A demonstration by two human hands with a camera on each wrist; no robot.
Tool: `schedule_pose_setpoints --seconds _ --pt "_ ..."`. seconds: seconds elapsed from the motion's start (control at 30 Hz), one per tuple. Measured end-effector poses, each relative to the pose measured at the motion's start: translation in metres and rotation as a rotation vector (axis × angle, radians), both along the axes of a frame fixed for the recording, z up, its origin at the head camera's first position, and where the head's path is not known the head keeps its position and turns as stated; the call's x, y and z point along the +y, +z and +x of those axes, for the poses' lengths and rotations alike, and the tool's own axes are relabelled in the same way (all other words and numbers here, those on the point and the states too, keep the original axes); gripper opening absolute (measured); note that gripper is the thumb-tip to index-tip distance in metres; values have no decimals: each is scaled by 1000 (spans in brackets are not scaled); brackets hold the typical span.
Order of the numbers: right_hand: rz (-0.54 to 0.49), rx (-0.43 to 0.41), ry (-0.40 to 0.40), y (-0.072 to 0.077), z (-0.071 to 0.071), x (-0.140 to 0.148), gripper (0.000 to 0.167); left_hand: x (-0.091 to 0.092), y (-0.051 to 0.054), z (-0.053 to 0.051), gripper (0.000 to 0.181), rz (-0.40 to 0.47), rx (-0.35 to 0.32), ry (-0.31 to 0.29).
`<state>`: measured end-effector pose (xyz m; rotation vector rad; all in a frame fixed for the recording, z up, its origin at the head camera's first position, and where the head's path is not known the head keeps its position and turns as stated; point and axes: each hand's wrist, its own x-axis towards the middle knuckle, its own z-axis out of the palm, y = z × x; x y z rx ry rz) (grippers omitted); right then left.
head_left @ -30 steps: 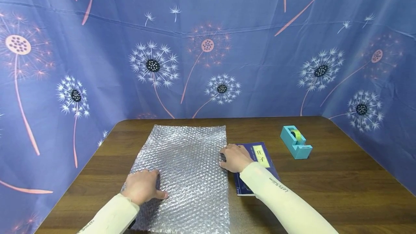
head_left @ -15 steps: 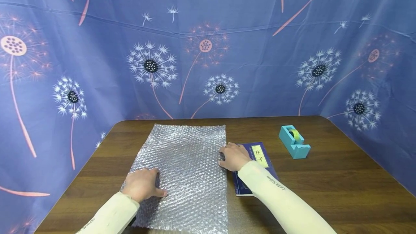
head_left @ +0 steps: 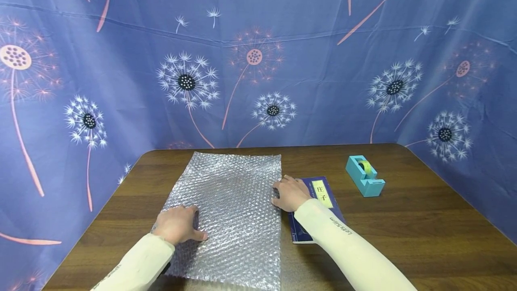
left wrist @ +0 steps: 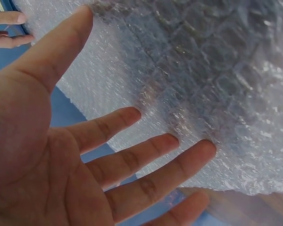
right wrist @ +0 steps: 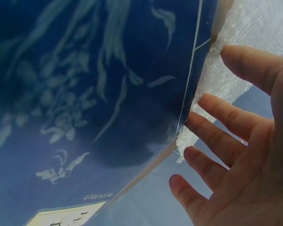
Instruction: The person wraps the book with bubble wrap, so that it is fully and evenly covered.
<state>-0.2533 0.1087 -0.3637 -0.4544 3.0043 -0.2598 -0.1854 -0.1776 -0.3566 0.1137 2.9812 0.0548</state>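
A sheet of clear bubble wrap (head_left: 234, 232) lies flat on the wooden table. My left hand (head_left: 178, 225) rests on its left side, thumb pointing inward; in the left wrist view, straight spread fingers (left wrist: 151, 183) touch the bumpy sheet. At the sheet's right edge is my right hand (head_left: 291, 193), partly over a dark blue book (head_left: 322, 192) with a pale title label. The right wrist view shows that hand's extended fingers (right wrist: 219, 136) beside the book cover (right wrist: 85, 117) and the bubble wrap's edge (right wrist: 217, 75). Neither hand grips anything. My right forearm hides part of the book.
A turquoise tape dispenser (head_left: 365, 178) with a yellow-green roll stands toward the back right of the table (head_left: 404, 232). Behind the table and at its sides hangs a blue cloth (head_left: 323, 66) with a dandelion print.
The bubble wrap has slid slightly away from me; its near edge now lies farther up the table. My left hand has moved slightly forward with it. The right hand stays almost in place.
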Motion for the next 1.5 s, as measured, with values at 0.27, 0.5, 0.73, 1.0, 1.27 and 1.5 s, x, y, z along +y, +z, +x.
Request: schedule_pose_setpoints --seconds 0.27,0.5,0.73,1.0,1.27,1.5 --pt "18 8 3 -2 -3 1 49 0 2 -4 85 8 -6 0" --pt "-2 65 37 -4 -5 3 45 1 4 -7 88 11 -37 23" --pt "-47 142 93 -3 -3 6 38 2 5 -5 87 19 -38 34" --pt "-65 194 113 5 1 18 39 6 12 -5 77 41 -13 41" --pt "-78 245 113 7 6 47 39 26 18 -8 59 9 11 45" --pt "-83 264 86 16 7 65 37 46 26 -11 55 -12 53 12"
